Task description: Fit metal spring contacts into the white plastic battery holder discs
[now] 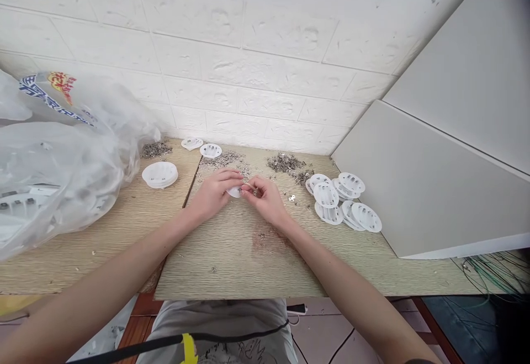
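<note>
Near the middle of the table, my left hand [213, 191] is closed on a round white plastic disc [234, 192], mostly covered by the fingers. My right hand [265, 199] pinches at the disc's right edge; whatever is between its fingertips is too small to make out. Behind the hands lie scattered small metal pieces [226, 158]. A denser heap of metal pieces [285, 162] sits behind and right of my right hand. To the left stands a stack of white discs [159, 174]. Several discs with metal pieces fitted [326, 195] lie in an overlapping pile at the right.
A large clear plastic bag [66, 154] holding white parts fills the left side. Two white discs [211, 150] rest near the brick-patterned wall [265, 71]. A grey panel [439, 182] leans at the right, with thin green wires [492, 273] beside it.
</note>
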`<state>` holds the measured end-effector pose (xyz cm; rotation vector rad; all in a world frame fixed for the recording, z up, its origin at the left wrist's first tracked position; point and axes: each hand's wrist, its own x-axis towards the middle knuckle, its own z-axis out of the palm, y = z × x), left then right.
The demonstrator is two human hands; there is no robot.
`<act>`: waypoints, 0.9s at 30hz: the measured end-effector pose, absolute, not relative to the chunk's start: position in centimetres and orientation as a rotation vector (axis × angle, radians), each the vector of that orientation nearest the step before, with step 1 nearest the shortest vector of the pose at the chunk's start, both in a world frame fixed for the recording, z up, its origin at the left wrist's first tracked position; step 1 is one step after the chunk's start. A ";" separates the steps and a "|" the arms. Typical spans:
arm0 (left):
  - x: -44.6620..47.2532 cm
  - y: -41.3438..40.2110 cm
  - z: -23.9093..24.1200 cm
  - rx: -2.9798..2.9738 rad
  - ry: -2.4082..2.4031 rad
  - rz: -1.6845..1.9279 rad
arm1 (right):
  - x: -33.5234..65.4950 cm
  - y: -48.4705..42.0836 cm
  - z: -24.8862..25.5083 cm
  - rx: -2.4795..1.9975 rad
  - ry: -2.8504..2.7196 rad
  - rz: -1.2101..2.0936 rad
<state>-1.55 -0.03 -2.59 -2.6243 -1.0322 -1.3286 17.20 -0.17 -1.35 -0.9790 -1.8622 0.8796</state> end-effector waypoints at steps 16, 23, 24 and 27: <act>-1.1 -0.6 -2.0 -2.587 -1.187 -1.514 | 17.3 -0.2 -1.7 -0.880 -1.805 0.875; -1.0 -0.7 -1.6 -2.608 -1.050 -1.431 | 17.9 -0.1 -1.9 -0.699 -2.076 0.503; -1.0 -0.7 -1.5 -2.612 -1.056 -1.418 | 17.9 -0.1 -2.0 -0.710 -2.079 0.501; -1.0 -0.7 -1.6 -2.619 -1.068 -1.407 | 17.9 -0.1 -2.1 -0.715 -2.072 0.510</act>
